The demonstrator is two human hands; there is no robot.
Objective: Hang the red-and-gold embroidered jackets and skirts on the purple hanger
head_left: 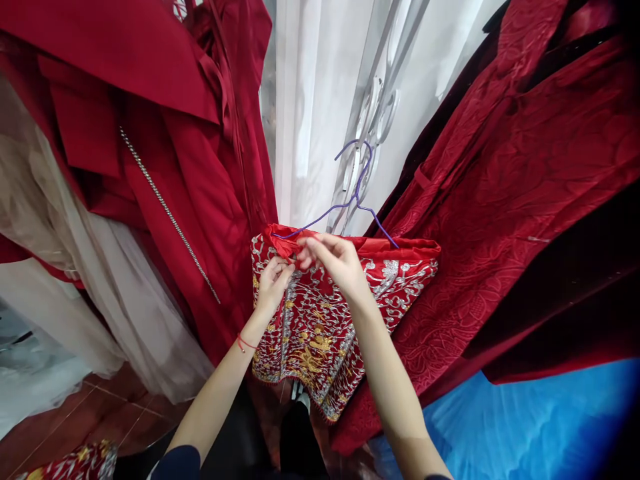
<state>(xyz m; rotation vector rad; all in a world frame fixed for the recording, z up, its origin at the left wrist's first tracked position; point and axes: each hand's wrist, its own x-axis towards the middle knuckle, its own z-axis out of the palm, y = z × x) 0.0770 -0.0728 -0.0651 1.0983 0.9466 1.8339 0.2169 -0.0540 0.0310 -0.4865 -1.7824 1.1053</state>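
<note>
A red garment embroidered in silver and gold hangs on a purple wire hanger in the middle of the view. My left hand grips the garment's upper edge at its front, fingers closed on the cloth; a red string circles that wrist. My right hand pinches the red collar fabric right at the hanger's lower wire, fingers pressed together. Both hands meet at the neckline.
Dark red dresses hang close on the right, and red satin gowns with a rhinestone strap on the left. Beige tulle drapes at far left. White curtains hang behind. Blue cloth lies at lower right.
</note>
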